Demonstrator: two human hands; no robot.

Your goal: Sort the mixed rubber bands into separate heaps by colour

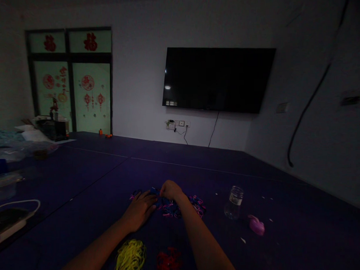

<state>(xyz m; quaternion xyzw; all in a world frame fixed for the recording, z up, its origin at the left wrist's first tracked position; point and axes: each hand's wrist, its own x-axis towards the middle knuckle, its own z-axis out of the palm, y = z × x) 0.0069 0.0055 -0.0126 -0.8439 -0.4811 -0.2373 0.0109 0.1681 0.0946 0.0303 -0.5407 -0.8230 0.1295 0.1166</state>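
Observation:
A loose pile of small dark blue and pink elastic bands (170, 209) lies on the purple tabletop (157, 167). My left hand (139, 209) rests on the left side of this pile, palm down, with its fingers stretched out. Bent over the pile's far middle, my right hand (170, 190) has its fingers pinched together and pointing down; what is between them is hidden. Nearer to me, a heap of yellow elastic bands (130, 258) sits below my left forearm. A red heap of bands (169, 262) lies between my two forearms.
To the right stand a clear glass jar (234, 203) and a pink-purple object (256, 225), with white scraps around them. At left are a device with a white cable (11, 221), a clear plastic box (4, 187) and plastic bags (18, 150). Small orange items (108, 136) lie at the back.

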